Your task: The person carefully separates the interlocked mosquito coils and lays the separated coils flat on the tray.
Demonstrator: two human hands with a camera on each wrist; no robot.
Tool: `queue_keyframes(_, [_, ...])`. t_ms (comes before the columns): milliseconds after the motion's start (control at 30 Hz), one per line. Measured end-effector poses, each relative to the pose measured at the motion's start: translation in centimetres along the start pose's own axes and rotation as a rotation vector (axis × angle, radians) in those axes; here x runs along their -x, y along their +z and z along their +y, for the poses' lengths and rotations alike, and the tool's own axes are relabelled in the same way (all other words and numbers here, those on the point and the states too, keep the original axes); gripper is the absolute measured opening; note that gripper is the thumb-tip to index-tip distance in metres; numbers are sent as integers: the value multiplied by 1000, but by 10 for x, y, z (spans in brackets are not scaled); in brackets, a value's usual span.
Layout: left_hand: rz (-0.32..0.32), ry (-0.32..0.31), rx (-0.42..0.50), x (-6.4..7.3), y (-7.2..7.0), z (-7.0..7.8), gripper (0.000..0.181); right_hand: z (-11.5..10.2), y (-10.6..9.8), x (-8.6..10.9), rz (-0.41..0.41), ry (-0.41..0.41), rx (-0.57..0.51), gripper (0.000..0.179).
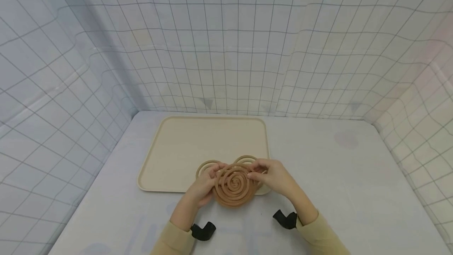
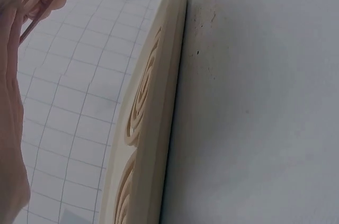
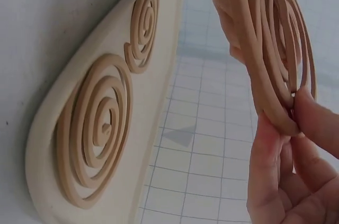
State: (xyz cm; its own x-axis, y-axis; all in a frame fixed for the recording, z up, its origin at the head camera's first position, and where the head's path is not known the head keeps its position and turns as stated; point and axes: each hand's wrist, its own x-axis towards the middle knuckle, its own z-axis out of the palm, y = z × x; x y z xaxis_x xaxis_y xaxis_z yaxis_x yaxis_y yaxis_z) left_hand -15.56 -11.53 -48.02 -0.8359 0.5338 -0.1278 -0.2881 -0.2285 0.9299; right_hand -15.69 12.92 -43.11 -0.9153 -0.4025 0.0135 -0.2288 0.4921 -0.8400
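Both my hands hold a brown spiral coil (image 1: 235, 185) over the front edge of the tray, with its rings loosely spread. My left hand (image 1: 203, 185) grips the coil's left side. On the other side, my right hand (image 1: 277, 176) pinches its outer ring between thumb and fingers, seen close up in the right wrist view. Overlapping bands show at the coil's lower edge. Beneath the hands, two more spiral coils lie flat on the tray, a nearer coil (image 3: 106, 128) and a farther coil (image 3: 145, 25); in the head view the hands partly hide them.
A cream rectangular tray (image 1: 212, 135) with a raised rim lies on the white-covered table (image 1: 329, 168), left of its middle. White grid-patterned sheets (image 1: 247, 50) enclose the back and both sides. A black camera mount (image 1: 204, 231) juts from the left wrist, another mount (image 1: 285, 219) from the right.
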Motion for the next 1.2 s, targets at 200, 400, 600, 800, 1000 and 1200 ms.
queue_keyframes(200, [-188,-85,-45,1,-5,2,53,-4,-6,-4,-124,-165,113,11])
queue_keyframes(400, [-215,-81,-91,1,-6,4,50,-9,-4,-8,-158,-195,165,9])
queue_keyframes(600, [-157,48,-154,3,-10,4,38,-1,0,-6,-101,-73,30,19])
queue_keyframes(800, [-38,109,-69,9,-12,4,26,12,3,-3,-112,38,-143,23])
queue_keyframes(1000, [17,100,-114,10,-6,6,51,12,6,-3,-70,136,-278,26])
queue_keyframes(1200, [-27,121,-95,12,-7,6,45,11,7,-3,-64,145,-312,26])
